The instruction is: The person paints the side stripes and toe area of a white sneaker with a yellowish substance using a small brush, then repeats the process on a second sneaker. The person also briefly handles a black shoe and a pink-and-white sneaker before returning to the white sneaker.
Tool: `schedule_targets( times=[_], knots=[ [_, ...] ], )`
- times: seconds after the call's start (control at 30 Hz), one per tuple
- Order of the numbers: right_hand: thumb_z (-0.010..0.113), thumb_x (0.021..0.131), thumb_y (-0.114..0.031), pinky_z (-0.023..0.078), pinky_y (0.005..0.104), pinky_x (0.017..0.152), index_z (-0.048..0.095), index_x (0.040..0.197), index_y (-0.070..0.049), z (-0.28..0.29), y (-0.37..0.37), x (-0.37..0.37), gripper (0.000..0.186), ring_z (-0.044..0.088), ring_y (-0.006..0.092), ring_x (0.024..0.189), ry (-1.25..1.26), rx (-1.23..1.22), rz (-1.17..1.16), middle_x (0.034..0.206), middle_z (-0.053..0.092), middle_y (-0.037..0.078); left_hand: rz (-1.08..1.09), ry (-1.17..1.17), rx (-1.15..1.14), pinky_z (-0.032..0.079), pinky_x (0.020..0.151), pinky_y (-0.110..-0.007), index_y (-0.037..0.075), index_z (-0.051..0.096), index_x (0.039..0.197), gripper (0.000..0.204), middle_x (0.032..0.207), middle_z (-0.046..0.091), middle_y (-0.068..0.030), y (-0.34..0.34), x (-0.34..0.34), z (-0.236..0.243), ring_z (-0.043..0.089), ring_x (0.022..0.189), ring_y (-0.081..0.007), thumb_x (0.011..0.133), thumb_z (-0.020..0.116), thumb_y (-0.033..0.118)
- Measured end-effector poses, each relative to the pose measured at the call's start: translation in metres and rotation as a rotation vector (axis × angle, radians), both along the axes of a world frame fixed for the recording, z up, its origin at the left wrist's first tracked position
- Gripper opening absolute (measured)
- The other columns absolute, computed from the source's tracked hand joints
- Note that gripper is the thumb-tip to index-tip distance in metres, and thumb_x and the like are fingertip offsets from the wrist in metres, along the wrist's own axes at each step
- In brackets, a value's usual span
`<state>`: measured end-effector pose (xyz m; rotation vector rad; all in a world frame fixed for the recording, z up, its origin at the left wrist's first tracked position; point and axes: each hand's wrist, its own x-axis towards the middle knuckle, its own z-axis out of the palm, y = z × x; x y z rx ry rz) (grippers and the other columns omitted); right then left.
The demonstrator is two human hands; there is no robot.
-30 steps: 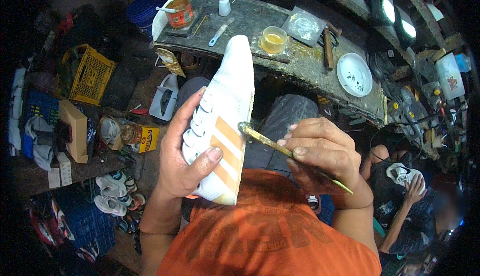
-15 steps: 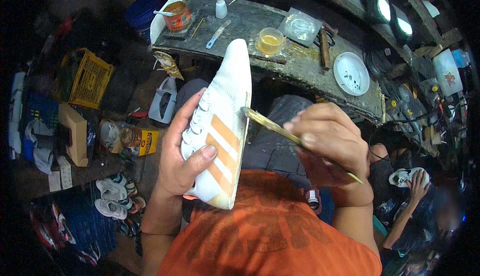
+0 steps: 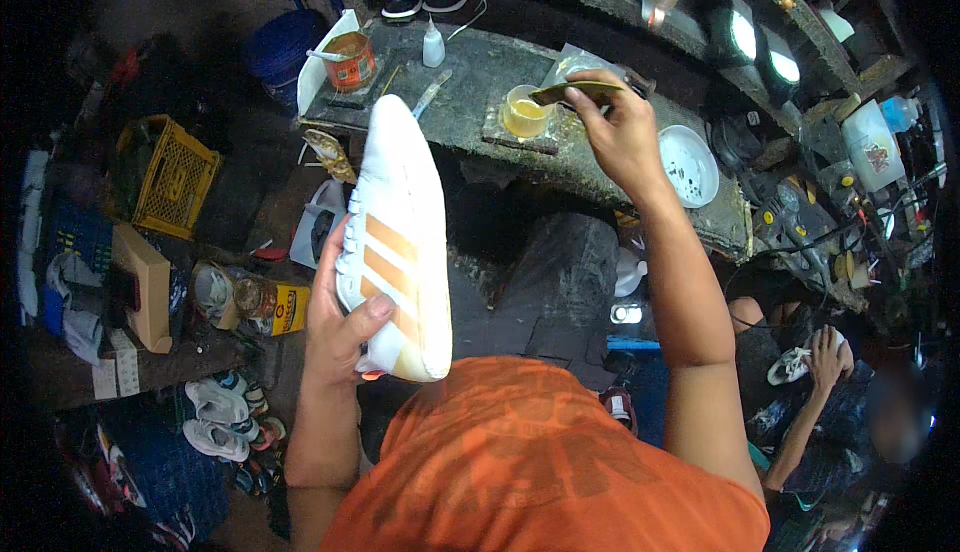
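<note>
My left hand [image 3: 338, 330] is closed around the side of a white upper shoe [image 3: 408, 202] with tan stripes. The shoe stands toe up, tilted so that the bottom edge and part of its pale underside face right; no outsole shows on it. Over the workbench, my right hand [image 3: 622, 132] pinches a slim glue-stained brush [image 3: 575, 90]. Its tip is at the rim of a small clear cup [image 3: 524, 118] of yellowish liquid; whether it dips into the liquid I cannot tell.
The dark workbench [image 3: 470, 70] carries an orange-red can [image 3: 350, 67], a white squeeze bottle [image 3: 433, 47], a blue-handled knife [image 3: 432, 94] and a white bowl [image 3: 690, 167]. A yellow crate [image 3: 175, 177] stands left. Another person's hand [image 3: 828, 360] holds a shoe at right.
My right hand has moved up and away from the shoe's edge with the brush, to the cup. The shoe in my left hand has shifted left and turned its underside more into view.
</note>
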<state>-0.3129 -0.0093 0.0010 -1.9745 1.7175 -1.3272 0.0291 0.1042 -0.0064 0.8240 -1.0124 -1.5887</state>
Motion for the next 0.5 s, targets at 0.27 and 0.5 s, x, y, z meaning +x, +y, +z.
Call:
schedule_targets(
  times=[0.27, 0.5],
  knots=[
    [0.069, 0.092, -0.026, 0.056, 0.042, 0.08, 0.072, 0.107, -0.005, -0.031, -0.055, -0.007, 0.026, 0.073, 0.0317, 0.089, 0.165, 0.202, -0.059, 0.094, 0.075, 0.018, 0.099, 0.102, 0.124, 0.05, 0.103, -0.041, -0.004, 0.025, 0.154, 0.091, 0.138, 0.055, -0.0208, 0.008, 0.019, -0.009, 0.06, 0.122, -0.0286, 0.084, 0.071, 0.031],
    [0.068, 0.095, -0.015, 0.048, 0.025, 0.067, 0.069, 0.111, 0.0, -0.022, -0.043, -0.026, 0.022, 0.062, 0.0097, 0.077, -0.387, 0.24, 0.038, 0.093, 0.074, 0.007, 0.101, 0.077, 0.122, 0.049, 0.104, -0.039, -0.002, 0.022, 0.156, 0.079, 0.141, 0.053, -0.0217, 0.003, 0.02, -0.019, 0.059, 0.124, -0.0284, 0.096, 0.057, 0.036]
  ],
)
